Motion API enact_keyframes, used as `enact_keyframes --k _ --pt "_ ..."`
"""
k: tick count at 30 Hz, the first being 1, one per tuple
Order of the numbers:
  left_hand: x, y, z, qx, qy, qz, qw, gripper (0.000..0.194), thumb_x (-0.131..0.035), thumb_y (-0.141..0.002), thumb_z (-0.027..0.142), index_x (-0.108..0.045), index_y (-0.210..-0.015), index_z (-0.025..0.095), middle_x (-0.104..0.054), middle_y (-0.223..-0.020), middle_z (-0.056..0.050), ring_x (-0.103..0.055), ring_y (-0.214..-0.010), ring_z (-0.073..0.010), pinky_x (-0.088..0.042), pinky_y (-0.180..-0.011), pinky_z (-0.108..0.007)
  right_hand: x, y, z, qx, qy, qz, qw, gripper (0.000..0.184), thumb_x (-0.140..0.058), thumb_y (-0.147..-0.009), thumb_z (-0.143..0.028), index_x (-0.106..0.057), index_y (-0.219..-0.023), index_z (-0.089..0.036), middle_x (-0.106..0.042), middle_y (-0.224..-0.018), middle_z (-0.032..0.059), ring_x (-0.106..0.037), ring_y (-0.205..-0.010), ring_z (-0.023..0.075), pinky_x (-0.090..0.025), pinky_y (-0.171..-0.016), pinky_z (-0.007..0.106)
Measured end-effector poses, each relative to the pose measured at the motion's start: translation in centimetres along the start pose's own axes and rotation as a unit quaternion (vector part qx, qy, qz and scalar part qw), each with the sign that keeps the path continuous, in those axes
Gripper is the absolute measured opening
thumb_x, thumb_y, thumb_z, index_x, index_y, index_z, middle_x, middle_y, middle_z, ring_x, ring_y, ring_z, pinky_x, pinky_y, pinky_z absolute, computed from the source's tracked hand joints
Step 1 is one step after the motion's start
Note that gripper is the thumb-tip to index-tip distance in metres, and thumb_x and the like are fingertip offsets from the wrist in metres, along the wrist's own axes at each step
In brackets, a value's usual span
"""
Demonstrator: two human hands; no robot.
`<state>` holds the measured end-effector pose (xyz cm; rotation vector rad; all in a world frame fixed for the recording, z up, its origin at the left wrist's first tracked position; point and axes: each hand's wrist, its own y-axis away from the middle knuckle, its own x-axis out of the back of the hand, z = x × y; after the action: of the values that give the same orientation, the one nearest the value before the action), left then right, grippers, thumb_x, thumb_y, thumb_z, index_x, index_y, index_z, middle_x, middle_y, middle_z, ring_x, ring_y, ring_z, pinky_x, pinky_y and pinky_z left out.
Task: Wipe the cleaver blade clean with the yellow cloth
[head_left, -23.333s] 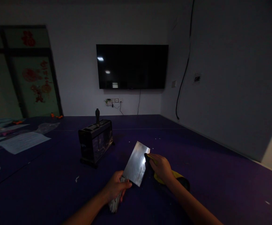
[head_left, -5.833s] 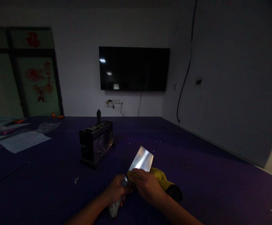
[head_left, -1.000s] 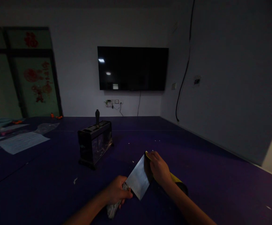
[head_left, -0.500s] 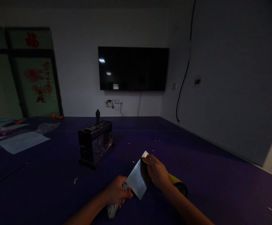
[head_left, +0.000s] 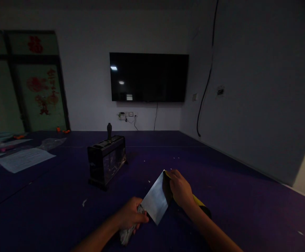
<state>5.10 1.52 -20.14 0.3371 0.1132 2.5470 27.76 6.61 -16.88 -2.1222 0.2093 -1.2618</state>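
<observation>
A broad, flat metal blade (head_left: 156,201), shaped like a cleaver's, slants up and away near the front of the table. My left hand (head_left: 132,215) is closed round its handle (head_left: 126,236), which looks wrapped in crumpled whitish material. At the blade's upper right side, my right hand (head_left: 180,187) pinches a flexible yellow strip (head_left: 201,203) with a dark side. Part of the strip lies against the blade; its loose end trails beneath my right wrist. What the strip is made of is hard to make out in the dim light.
A black box-like device (head_left: 106,159) with an upright knob stands beyond my left hand. Paper sheets (head_left: 23,159) and a clear plastic bag (head_left: 53,142) lie at left. Small white scraps (head_left: 84,202) dot the purple tabletop (head_left: 63,217). A wall meets the table's right side.
My right hand has slid a little up and to the right with the yellow strip, uncovering more of the blade. My left hand stays in place on the handle.
</observation>
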Motion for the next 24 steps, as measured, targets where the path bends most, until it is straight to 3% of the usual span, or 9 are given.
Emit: enact_keyframes --k 12,24 --pt "-0.38 0.14 0.18 -0.003 0.008 0.023 1.0 0.029 -0.066 -0.058 0.032 -0.047 -0.071 0.016 -0.045 -0.043 0.008 -0.04 -0.031 -0.0055 -0.034 -0.032 -0.017 -0.23 0.11 0.0 0.031 -0.028 -0.017 0.999 0.038 -0.036 -0.075 -0.008 -0.064 -0.097 -0.022 -0.059 -0.096 0.0044 -0.056 -0.084 0.0153 -0.042 -0.075 0.025" --pt "-0.34 0.03 0.22 -0.007 -0.004 0.022 1.0 0.037 -0.068 -0.055 0.042 -0.045 -0.07 0.016 -0.042 -0.042 0.008 -0.039 -0.032 -0.0068 -0.034 -0.033 -0.019 -0.19 0.32 -0.51 0.034 -0.031 -0.019 0.999 0.038 -0.035 -0.076 -0.007 -0.063 -0.097 -0.021 -0.059 -0.097 0.0045 -0.055 -0.088 0.0154 -0.041 -0.077 0.024"
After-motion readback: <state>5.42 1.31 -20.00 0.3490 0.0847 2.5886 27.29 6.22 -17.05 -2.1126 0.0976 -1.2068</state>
